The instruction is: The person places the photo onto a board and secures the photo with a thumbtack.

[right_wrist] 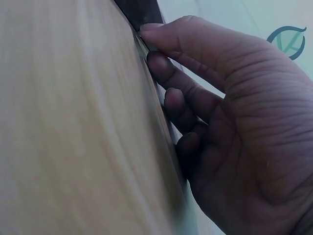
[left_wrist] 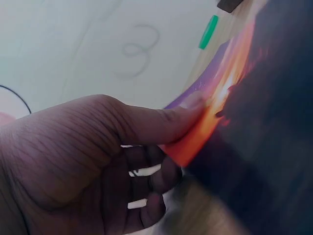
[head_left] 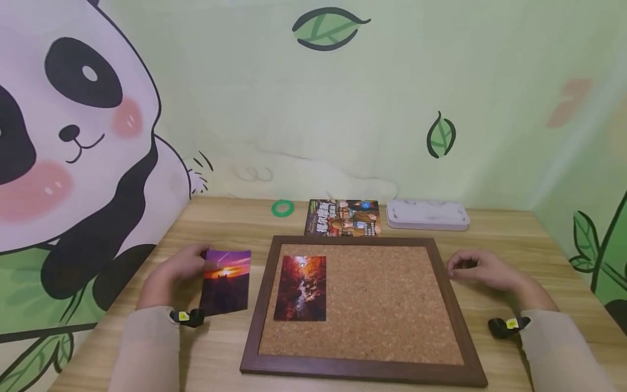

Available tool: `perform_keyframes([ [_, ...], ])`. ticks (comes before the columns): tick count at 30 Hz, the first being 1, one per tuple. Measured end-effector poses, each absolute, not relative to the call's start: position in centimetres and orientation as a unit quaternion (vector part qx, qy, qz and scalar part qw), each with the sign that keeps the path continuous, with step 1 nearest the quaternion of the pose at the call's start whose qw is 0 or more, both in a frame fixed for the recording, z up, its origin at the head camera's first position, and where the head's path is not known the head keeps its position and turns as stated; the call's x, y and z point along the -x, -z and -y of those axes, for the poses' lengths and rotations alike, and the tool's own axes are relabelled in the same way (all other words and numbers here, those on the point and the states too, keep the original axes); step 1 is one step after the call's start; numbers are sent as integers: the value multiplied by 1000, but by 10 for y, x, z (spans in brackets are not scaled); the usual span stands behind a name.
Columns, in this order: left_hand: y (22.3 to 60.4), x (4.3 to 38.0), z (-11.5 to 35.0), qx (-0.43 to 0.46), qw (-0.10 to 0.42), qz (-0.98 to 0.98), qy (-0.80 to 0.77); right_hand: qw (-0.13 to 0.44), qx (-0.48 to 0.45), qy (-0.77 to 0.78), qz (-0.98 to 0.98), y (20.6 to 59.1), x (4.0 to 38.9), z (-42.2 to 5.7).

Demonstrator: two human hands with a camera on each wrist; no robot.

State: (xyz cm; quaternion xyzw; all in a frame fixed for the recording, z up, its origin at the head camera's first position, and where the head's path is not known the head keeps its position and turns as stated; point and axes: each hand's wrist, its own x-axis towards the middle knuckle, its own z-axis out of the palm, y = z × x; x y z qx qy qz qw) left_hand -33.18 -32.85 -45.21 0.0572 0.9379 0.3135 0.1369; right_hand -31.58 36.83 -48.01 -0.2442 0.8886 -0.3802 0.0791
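A light pinch should stop bends in the sunset picture (head_left: 226,283) the left hand (head_left: 183,267) holds at nine o'clock from the board (head_left: 387,305), while the right hand (head_left: 477,268) curls loosely at three, with two pictures counting the stream picture (head_left: 302,288), one board, one green ring (head_left: 275,208), one booklet (head_left: 343,218), one box (head_left: 428,216).

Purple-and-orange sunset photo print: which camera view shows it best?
The head view: the sunset photo print shows almost whole, its picture easily read. The left wrist view gives a cropped, slanted close-up; the right wrist view shows none of it.
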Motion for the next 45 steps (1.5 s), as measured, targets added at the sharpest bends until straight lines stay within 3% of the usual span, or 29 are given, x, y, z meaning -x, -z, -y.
perform_keyframes([
  [12,419,329,328,-21,-60,-905,-421,66,214,375,-899,476,318,-362],
  [18,404,325,307,-9,-127,-849,-514,63,223,386,-893,477,314,-363],
  [29,377,314,243,-116,-103,-801,-578,74,210,388,-894,472,311,-355],
  [37,372,314,201,-155,-48,-792,-589,94,194,406,-888,460,316,-352],
  [45,367,334,142,-189,32,-821,-537,68,215,389,-893,432,313,-335],
])
